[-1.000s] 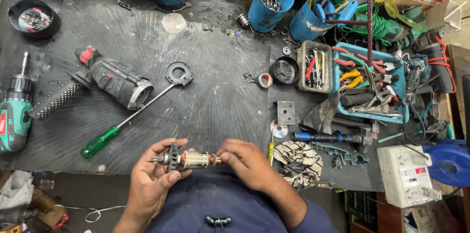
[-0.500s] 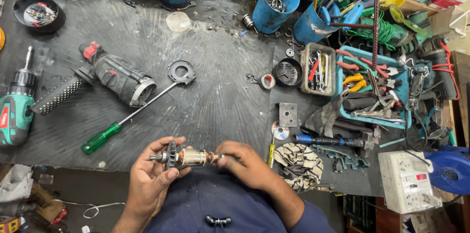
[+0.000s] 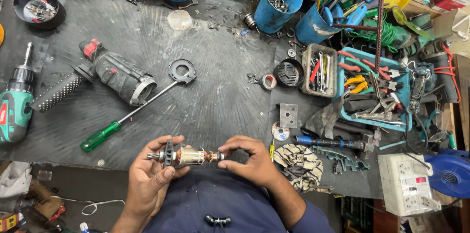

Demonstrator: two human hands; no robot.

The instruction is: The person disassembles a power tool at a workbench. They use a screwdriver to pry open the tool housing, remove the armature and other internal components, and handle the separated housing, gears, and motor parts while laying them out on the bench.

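Observation:
Both my hands hold a motor armature [image 3: 188, 155] level, just above the near edge of the dark workbench [image 3: 215, 81]. It has copper windings, a black fan disc at its left end and a short shaft. My left hand [image 3: 152, 180] cradles the fan end and the core from below. The fingertips of my right hand [image 3: 247, 160] pinch the right shaft end.
On the bench lie a green-handled screwdriver [image 3: 100, 136], an opened grey power-tool body [image 3: 117, 74], a black ring part [image 3: 182, 71], a green drill [image 3: 14, 108] at left, blue cups [image 3: 277, 5], trays of pliers [image 3: 374, 91], a striped rag [image 3: 297, 163] and a white socket box [image 3: 405, 184].
My hands and the armature have stayed nearly where they were, with only small shifts of the fingers. The view has drifted slightly.

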